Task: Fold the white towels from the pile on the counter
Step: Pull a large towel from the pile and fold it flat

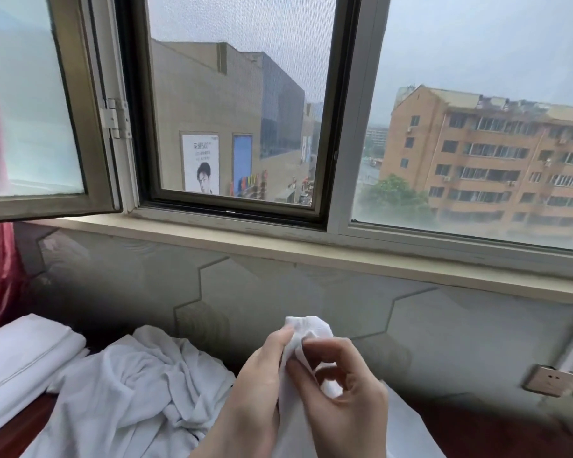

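We've both hands pinching one towel corner point(306, 328): left hand point(255, 385), right hand point(341, 388). Pile point(139, 388) at 9 o'clock, bench point(30, 431) edge w/ bare room beyond.

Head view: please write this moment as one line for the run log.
left hand: pinches towel | right hand: pinches same towel | pile: crumpled, left of hands | folded stack: far left

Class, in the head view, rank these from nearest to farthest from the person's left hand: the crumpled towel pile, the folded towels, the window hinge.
From the left hand:
1. Crumpled towel pile, just to its left on the counter.
2. Folded towels, at the far left edge.
3. Window hinge, high up on the left frame.
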A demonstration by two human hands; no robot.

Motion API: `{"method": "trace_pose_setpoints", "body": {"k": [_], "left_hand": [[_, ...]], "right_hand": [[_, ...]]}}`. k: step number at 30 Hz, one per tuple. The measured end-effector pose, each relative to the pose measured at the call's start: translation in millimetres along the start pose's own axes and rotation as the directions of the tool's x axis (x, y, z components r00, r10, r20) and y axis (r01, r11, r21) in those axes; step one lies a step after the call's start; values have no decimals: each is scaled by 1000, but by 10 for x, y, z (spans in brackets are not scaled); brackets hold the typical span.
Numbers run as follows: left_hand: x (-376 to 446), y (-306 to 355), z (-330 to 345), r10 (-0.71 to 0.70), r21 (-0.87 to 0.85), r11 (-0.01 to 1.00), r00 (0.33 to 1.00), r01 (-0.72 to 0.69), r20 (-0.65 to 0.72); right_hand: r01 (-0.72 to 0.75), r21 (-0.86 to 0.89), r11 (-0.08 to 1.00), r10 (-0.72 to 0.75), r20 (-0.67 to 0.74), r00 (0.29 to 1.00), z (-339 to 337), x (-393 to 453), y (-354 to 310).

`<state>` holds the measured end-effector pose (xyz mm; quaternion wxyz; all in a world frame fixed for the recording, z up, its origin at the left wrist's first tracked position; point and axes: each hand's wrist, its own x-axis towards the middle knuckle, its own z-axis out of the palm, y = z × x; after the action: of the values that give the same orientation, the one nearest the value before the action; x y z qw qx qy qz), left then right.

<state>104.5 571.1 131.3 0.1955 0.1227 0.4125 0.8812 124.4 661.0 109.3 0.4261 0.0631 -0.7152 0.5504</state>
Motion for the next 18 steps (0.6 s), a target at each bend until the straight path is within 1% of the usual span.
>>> {"method": "trace_pose_setpoints", "body": {"k": [1,3,5,9,11,12,14,17,18], "left_hand": [[-3,62,50,-21,-14,1000,999,22,48],[-5,145,82,-21,12,1000,993,19,118],[-15,201,106,-35,38,999,988,30,148],[-16,139,91,63,195,976,983,-97,174],[17,143,93,76,223,968,983,-112,165],[37,165,104,79,232,965,980,-121,183],[73,217,136,84,263,955,974,-140,212],[116,311,111,79,293,946,975,-139,208],[126,349,104,67,311,941,972,-137,224]], "right_hand": [[2,15,1000,-2,-13,1000,9,30,5],[-13,80,997,16,-37,999,9,76,-31],[17,111,994,-11,-58,998,-17,113,-87],[80,91,993,-71,-94,993,-20,140,-116],[114,79,990,-102,-139,985,-4,157,-122],[124,91,988,-110,-143,984,0,171,-140],[105,146,984,-95,-72,993,-14,213,-202],[-10,171,985,-11,117,993,-63,224,-281],[-41,194,980,10,156,988,-83,214,-298]]}}
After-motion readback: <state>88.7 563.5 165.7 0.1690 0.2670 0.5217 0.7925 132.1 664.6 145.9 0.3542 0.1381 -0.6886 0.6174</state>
